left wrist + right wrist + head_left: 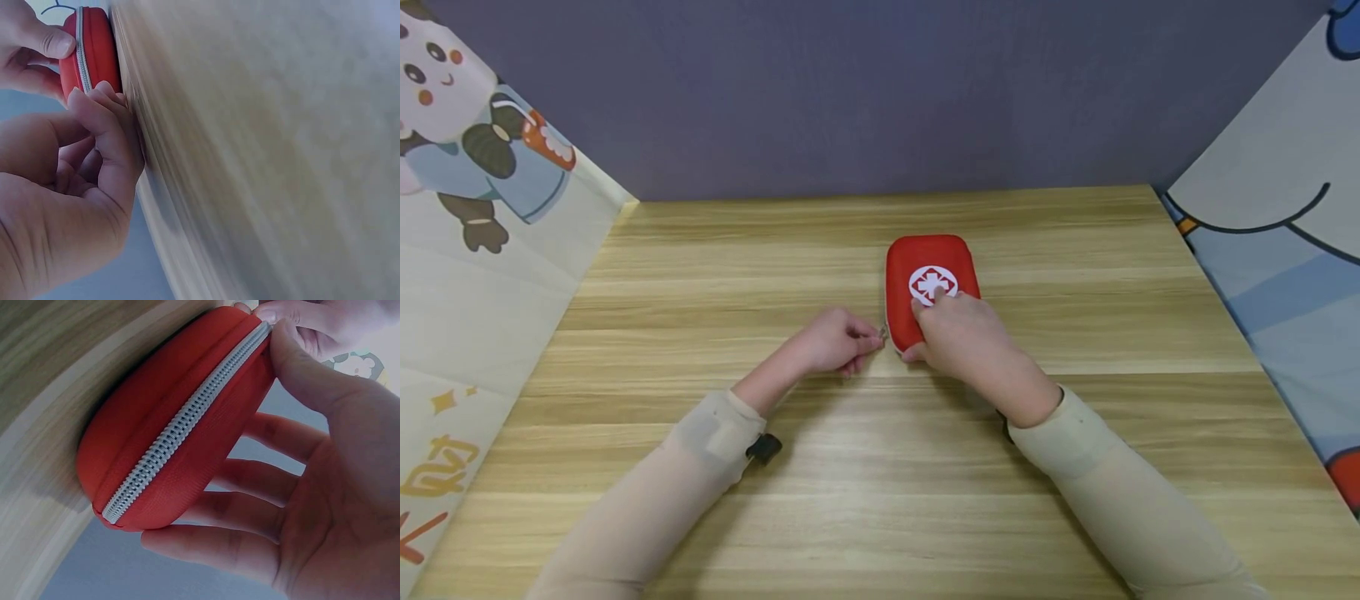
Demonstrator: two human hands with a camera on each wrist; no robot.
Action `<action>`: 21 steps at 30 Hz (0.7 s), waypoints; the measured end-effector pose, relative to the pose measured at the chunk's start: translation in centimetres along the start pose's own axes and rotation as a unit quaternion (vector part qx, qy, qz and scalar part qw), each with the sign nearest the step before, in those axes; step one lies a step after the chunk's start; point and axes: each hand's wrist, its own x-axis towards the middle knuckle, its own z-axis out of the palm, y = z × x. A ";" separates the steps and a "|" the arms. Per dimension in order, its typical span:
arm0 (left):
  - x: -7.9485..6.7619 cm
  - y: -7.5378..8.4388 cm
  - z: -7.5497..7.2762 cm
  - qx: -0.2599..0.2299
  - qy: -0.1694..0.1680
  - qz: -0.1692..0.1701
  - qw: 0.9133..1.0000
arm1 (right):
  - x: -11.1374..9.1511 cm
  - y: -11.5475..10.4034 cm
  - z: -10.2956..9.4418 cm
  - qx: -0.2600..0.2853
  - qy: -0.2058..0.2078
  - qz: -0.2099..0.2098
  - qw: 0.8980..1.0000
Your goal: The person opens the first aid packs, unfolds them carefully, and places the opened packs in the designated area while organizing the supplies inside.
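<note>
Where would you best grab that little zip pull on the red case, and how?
Probably pinch the zip pull by its outer end, coming from the left: it is small and juts out that way, by the near left corner of the case. The right hand covers the near right part.

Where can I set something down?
Left of the left hand, bare table runs to the cartoon panel; right of the red case, to the other panel. Crowded: the case's near end, where that hand pinches the zipper pull and the right hand holds the case.
</note>
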 end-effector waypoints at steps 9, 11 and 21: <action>-0.4 0.0 0.5 -0.006 0.002 -0.001 1.000 | 0.0 0.0 0.0 -0.002 0.004 -0.002 1.000; -0.4 0.0 0.6 -0.005 0.004 -0.002 1.000 | 0.0 0.0 0.1 -0.003 0.003 -0.001 1.000; -0.6 0.0 0.8 -0.005 0.006 -0.005 1.000 | 0.0 0.0 0.0 -0.002 -0.003 0.001 1.000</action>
